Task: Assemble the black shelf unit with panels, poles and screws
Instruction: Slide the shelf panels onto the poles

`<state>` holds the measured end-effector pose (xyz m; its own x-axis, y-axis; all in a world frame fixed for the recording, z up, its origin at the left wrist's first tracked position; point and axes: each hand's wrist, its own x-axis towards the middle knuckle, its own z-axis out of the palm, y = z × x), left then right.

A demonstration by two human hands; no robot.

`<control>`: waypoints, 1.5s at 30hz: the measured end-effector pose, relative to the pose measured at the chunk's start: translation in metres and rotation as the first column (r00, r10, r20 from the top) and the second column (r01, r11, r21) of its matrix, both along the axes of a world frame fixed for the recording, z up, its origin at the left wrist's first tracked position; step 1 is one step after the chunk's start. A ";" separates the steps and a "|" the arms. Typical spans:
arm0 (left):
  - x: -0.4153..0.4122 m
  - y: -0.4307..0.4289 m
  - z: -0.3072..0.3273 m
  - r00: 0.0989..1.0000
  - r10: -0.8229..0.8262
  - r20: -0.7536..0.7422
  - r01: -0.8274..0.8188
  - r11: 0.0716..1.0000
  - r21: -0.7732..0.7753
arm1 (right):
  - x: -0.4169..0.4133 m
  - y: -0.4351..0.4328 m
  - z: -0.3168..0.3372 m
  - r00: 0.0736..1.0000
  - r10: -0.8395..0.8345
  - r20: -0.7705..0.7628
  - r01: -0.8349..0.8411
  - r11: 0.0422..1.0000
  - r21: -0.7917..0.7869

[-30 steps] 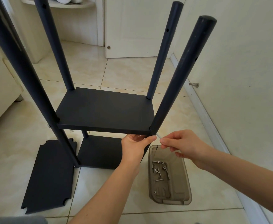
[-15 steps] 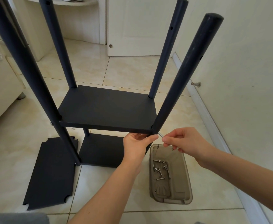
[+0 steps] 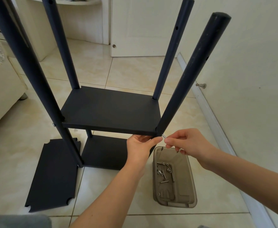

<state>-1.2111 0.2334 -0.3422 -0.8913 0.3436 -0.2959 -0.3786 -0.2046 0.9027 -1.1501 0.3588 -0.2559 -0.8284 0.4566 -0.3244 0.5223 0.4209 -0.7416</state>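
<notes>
Shelf panel [image 3: 110, 111] — left fingers [image 3: 156, 139] grip edge | right fingers [image 3: 169, 141] pinch screw [image 3: 163, 136] — mostly hidden

A loose panel [image 3: 52, 176] lies left of the shelf unit [image 3: 110, 111], tray [image 3: 185, 186] (holding screws [image 3: 165, 171]) right of it

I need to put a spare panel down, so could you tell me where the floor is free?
Bare tiles lie between the loose panel and the screw tray. More bare floor lies behind the unit, toward the door. Crowded: the near right pole, where the left hand grips the shelf panel and the right hand pinches a screw.
</notes>
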 end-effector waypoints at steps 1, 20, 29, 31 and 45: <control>0.000 0.000 0.000 1.000 -0.001 -0.002 0.001 1.000 -0.002 | 0.000 0.000 0.000 1.000 -0.001 -0.002 0.001 1.000 -0.002; 0.000 0.000 -0.002 1.000 0.001 -0.004 -0.001 1.000 -0.008 | -0.003 0.003 -0.007 1.000 -0.007 -0.027 0.006 1.000 -0.020; 0.001 -0.001 0.000 1.000 0.004 -0.010 -0.004 0.999 0.032 | -0.006 0.005 -0.012 0.999 0.013 -0.046 -0.014 1.000 -0.020; 0.001 -0.001 0.001 1.000 0.003 -0.013 -0.003 0.999 0.044 | -0.006 0.006 -0.012 0.998 0.019 -0.055 -0.021 0.999 -0.033; 0.001 -0.002 0.003 1.000 0.009 0.002 -0.009 0.998 0.058 | -0.011 0.008 -0.018 0.993 0.058 -0.106 -0.058 0.998 0.004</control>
